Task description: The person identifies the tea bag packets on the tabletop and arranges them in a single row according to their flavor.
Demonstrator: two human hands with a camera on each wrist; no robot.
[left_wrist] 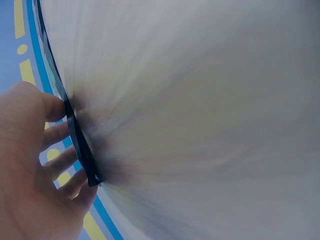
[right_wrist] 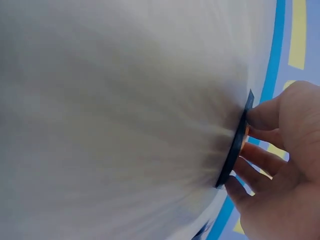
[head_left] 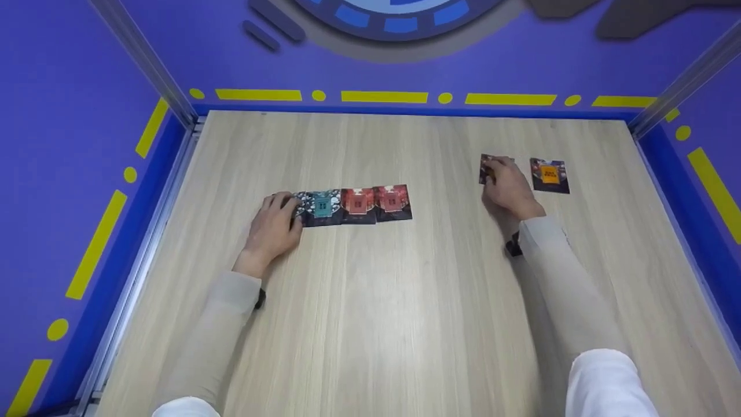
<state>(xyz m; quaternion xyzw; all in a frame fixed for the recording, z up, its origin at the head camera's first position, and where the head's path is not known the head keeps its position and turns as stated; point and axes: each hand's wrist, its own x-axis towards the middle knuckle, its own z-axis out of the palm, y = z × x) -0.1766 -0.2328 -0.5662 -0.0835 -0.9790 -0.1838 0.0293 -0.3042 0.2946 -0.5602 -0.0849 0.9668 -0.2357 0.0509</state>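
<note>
A row of flat square printed packets lies left of the table's middle: a teal one (head_left: pixel 322 205) and two red ones (head_left: pixel 358 204) side by side. My left hand (head_left: pixel 273 223) holds the leftmost packet (left_wrist: pixel 82 145), its thumb and fingertips spread across it; the hand hides most of it. My right hand (head_left: pixel 509 188) holds a dark packet (right_wrist: pixel 233 150) at the back right with thumb and fingertips. A bit of orange shows on it in the right wrist view. Just right of that hand lies another dark packet with an orange centre (head_left: pixel 549 175).
Light wood-grain table (head_left: pixel 370 324) spreads beneath both arms. Blue panels with yellow marks (head_left: pixel 384 97) stand at the back and both sides. Metal frame posts (head_left: pixel 147 63) rise at the back corners. Each wrist carries a small black device (head_left: pixel 513 245).
</note>
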